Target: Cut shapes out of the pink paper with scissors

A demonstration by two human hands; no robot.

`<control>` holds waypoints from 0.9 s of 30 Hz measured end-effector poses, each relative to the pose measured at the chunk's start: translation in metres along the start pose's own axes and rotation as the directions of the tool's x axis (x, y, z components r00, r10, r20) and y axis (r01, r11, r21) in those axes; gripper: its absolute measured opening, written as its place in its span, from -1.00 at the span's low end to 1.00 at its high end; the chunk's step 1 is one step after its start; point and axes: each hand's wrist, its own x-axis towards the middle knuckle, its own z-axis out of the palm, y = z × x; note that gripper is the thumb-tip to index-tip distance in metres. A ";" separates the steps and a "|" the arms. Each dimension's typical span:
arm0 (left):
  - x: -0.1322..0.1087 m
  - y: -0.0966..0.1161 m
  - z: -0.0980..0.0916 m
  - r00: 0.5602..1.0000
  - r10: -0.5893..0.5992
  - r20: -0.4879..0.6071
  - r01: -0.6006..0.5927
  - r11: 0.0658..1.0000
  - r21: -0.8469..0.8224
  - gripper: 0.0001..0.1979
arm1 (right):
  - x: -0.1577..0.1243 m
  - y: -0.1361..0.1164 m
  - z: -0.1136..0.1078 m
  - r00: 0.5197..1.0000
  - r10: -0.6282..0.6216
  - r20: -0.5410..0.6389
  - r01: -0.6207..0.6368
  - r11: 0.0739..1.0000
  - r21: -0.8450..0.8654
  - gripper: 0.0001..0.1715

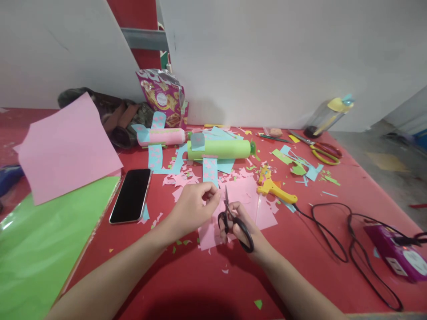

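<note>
Right hand (pixel 246 218) grips the black-handled scissors (pixel 229 212) at the loops, blades pointing away from the wearer; left hand (pixel 191 205) is closed in a pinch just beside the blade tips, and whether it holds a bit of paper cannot be confirmed. Step in hand, as judged: fine trimming of small paper pieces. Pink paper (pixel 207 238) lies on the red table (pixel 160 284) beneath both hands. Any further cut calls for a steady pinch, with fingertips kept off the blades. Open room is noted between the forearms, toward the wearer, where a few scraps (pixel 258 304) lie. Constraints: green tube (pixel 227 150) just beyond the hands; yellow glue gun (pixel 279 193) near on the right, its black cord (pixel 333 246) looping toward the table's right edge; phone (pixel 130 195) on the left, apart from the hand
</note>
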 end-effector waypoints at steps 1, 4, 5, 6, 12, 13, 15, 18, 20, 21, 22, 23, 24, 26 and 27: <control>0.000 0.000 0.000 1.000 -0.001 0.002 0.001 1.000 0.002 -0.82 | 0.000 0.000 0.000 1.000 0.000 0.003 0.000 1.000 0.000 -0.55; 0.000 0.000 -0.001 1.000 -0.006 0.004 0.006 1.000 0.014 -0.81 | 0.001 0.001 0.000 1.000 -0.009 0.001 0.009 1.000 -0.004 -0.55; 0.000 0.000 -0.001 1.000 -0.006 0.007 0.006 1.000 0.018 -0.81 | 0.001 0.001 -0.001 1.000 -0.012 0.002 0.012 1.000 -0.004 -0.54; 0.000 0.000 -0.002 1.000 -0.004 0.011 0.004 1.000 0.021 -0.80 | 0.001 0.002 -0.001 1.000 -0.013 0.003 0.013 1.000 -0.003 -0.54; 0.001 0.001 -0.007 0.999 -0.006 0.044 0.005 0.999 0.036 -0.81 | 0.002 0.005 -0.002 1.000 -0.009 0.009 0.009 1.000 -0.007 -0.54; 0.001 0.001 -0.008 0.999 -0.014 0.052 0.011 0.999 0.042 -0.81 | 0.002 0.005 -0.002 1.000 -0.011 0.016 0.012 1.000 -0.009 -0.54; 0.001 0.001 -0.010 0.998 -0.022 0.066 0.018 0.998 0.057 -0.80 | 0.001 0.005 -0.002 1.000 -0.007 0.024 0.008 1.000 -0.019 -0.53; 0.001 0.000 -0.011 0.995 -0.029 0.099 0.021 0.997 0.074 -0.80 | 0.001 0.004 -0.002 0.999 0.008 0.036 -0.007 1.000 -0.027 -0.52; 0.001 -0.001 -0.012 0.992 -0.035 0.121 0.026 0.997 0.077 -0.80 | 0.000 0.003 -0.002 0.999 0.013 0.044 -0.012 1.000 -0.027 -0.52; 0.002 -0.001 -0.012 0.991 -0.039 0.129 0.029 0.997 0.077 -0.80 | 0.000 0.003 -0.002 0.999 0.013 0.050 -0.012 1.000 -0.027 -0.53; 0.002 -0.001 -0.012 0.990 -0.042 0.136 0.032 0.997 0.077 -0.80 | 0.000 0.002 -0.002 0.998 0.011 0.055 -0.009 1.000 -0.027 -0.53; 0.002 -0.001 -0.012 0.989 -0.044 0.141 0.034 0.996 0.077 -0.80 | 0.000 0.002 -0.002 0.998 0.011 0.059 -0.010 1.000 -0.027 -0.53; 0.002 -0.001 -0.013 0.988 -0.046 0.147 0.035 0.996 0.078 -0.80 | 0.000 0.002 -0.002 0.998 0.010 0.063 -0.008 1.000 -0.027 -0.54; 0.002 -0.001 -0.013 0.987 -0.046 0.154 0.034 0.996 0.082 -0.81 | 0.000 0.002 -0.001 0.997 0.003 0.073 -0.001 1.000 -0.025 -0.53; 0.002 -0.001 -0.014 0.987 -0.044 0.156 0.031 0.996 0.082 -0.81 | 0.001 0.002 -0.001 0.997 0.003 0.076 -0.001 1.000 -0.024 -0.52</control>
